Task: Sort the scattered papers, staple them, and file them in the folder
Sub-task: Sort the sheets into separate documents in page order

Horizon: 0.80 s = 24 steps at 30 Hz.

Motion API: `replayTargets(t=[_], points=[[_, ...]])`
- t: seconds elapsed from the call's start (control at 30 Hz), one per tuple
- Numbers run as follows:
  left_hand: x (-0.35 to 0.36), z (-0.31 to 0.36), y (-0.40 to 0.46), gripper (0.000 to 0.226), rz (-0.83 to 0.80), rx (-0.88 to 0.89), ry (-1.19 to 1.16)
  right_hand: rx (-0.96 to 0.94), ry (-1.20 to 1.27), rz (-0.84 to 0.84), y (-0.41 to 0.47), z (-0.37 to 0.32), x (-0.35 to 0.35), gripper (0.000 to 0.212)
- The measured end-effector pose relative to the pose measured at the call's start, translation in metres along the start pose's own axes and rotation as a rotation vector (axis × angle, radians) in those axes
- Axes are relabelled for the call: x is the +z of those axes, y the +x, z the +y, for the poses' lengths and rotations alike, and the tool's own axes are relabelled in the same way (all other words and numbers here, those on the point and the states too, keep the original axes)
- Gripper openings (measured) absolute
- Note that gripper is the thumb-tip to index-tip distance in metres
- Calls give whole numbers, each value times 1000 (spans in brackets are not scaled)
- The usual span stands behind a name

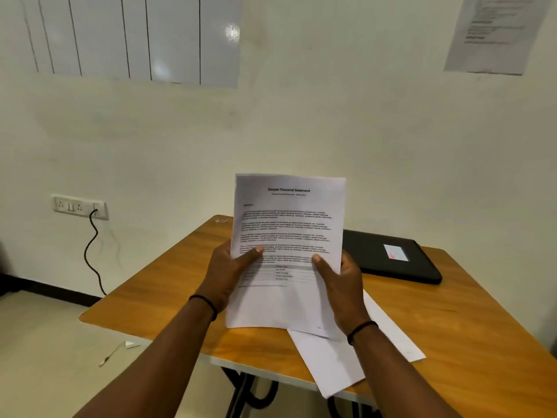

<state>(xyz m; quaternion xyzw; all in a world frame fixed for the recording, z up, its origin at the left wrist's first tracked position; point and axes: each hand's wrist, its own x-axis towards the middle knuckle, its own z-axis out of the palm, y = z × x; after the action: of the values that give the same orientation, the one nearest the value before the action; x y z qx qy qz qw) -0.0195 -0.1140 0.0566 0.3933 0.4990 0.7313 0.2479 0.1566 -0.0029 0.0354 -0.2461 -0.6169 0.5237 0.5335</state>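
A printed sheet headed "Sample Financial Statement" (287,224) is held upright above the wooden table (156,291). My left hand (227,276) grips its left edge, thumb on the front. At the right edge my right hand (340,282) grips it the same way. More than one sheet may be in this bundle; I cannot tell. Other white papers (334,360) lie flat on the table below, one hanging over the front edge. A black folder (382,254) with a white label lies shut at the back right of the table. No stapler is in view.
The table stands against a pale wall. A wall socket (80,206) with a black cable (92,251) is at the left. A whiteboard (129,37) and a pinned notice (494,31) hang on the wall. A small white object (119,351) lies on the floor.
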Motion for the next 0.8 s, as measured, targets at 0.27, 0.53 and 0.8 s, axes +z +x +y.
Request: replayTargets(t=[0.27, 0.53, 0.8], points=[[-43, 6, 6, 25, 96, -22, 134, 31, 20, -6, -14, 16, 59, 28], [-123, -3, 28, 14, 314, -238, 515, 114, -423, -167, -12, 39, 114, 41], [-126, -38, 14, 44, 426, -428, 1512, -14, -902, -140, -19, 68, 75, 14]])
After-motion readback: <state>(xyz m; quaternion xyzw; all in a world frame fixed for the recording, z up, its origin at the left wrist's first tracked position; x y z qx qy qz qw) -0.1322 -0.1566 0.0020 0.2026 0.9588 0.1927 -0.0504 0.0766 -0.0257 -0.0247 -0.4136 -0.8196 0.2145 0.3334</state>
